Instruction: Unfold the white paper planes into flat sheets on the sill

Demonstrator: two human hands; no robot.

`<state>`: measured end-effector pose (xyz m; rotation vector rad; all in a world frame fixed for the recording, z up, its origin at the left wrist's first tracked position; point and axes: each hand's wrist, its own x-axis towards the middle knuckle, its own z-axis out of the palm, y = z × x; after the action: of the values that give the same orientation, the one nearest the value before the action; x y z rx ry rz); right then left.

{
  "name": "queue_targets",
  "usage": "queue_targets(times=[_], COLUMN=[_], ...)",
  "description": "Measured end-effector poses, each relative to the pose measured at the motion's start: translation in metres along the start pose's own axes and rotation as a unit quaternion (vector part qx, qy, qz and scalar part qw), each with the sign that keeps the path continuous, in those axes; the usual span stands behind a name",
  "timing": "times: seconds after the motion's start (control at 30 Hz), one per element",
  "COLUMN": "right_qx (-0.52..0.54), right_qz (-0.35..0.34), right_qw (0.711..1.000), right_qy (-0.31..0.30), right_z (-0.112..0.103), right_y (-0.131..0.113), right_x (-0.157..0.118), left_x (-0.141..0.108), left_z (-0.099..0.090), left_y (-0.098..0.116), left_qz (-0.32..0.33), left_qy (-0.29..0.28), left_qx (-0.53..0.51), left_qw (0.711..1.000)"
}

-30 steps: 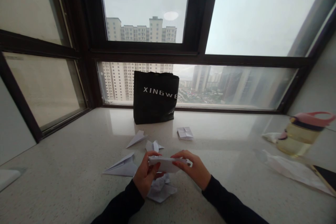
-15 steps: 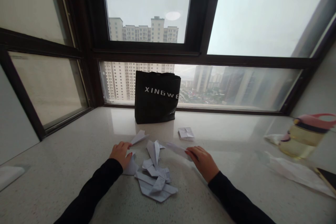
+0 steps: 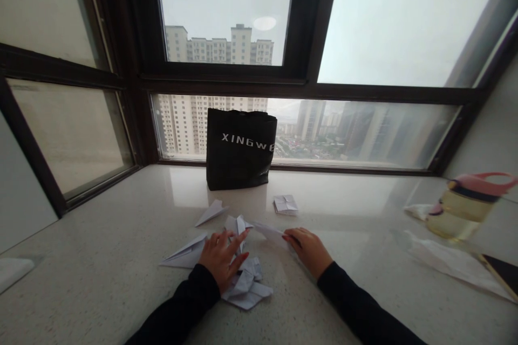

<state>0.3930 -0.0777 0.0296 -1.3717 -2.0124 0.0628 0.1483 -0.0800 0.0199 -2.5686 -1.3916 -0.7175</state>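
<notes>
My left hand (image 3: 224,256) hovers over or rests on a heap of folded white paper (image 3: 247,288), its fingers spread. Under its fingertips shows the top of a folded paper plane (image 3: 238,225); whether they touch I cannot tell. My right hand (image 3: 308,248) pinches the near end of another paper plane (image 3: 267,232), whose point reaches toward the heap. Left of my left hand lies a larger paper plane (image 3: 186,252), and a smaller one (image 3: 211,212) lies behind it. A square folded paper (image 3: 285,204) sits farther back.
A black bag (image 3: 240,151) with white letters stands at the back by the window. On the right are a yellowish bottle with a pink lid (image 3: 463,210), a crumpled white wrapper (image 3: 449,259) and a dark flat device (image 3: 502,275). A white object (image 3: 14,271) lies at the left edge.
My left hand has moved right, from the paper planes at the left to the heap, and its fingers have spread. My right hand keeps its pinch in nearly the same place.
</notes>
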Motion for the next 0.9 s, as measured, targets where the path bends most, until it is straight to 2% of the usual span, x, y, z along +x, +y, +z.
queue_targets(times=[0.13,0.3,0.43,0.6,0.73,0.9], right_qx=[0.012,0.045,0.077,0.106,0.115,0.126], right_qz=[0.027,0.066,0.091,0.102,0.11,0.117], right_qw=[1.0,0.997,0.993,0.988,0.986,0.984], right_qy=[-0.01,-0.02,-0.027,-0.038,-0.04,-0.04], right_z=[-0.001,-0.003,0.0,0.004,0.005,0.005], right_y=[0.002,0.005,0.008,0.009,0.01,0.012], right_x=[0.001,0.004,0.004,0.002,0.002,0.002], left_x=[-0.007,-0.008,-0.005,-0.001,0.003,0.008], left_z=[0.017,0.023,0.023,0.015,0.003,-0.013], left_y=[0.005,0.002,-0.002,-0.015,-0.024,-0.035], left_qz=[0.035,0.034,0.004,-0.049,-0.067,-0.103], left_qy=[0.034,0.019,0.005,0.022,0.039,0.098], left_qx=[0.031,0.003,-0.048,-0.126,-0.145,-0.173], left_qw=[0.998,0.999,0.999,0.991,0.986,0.975])
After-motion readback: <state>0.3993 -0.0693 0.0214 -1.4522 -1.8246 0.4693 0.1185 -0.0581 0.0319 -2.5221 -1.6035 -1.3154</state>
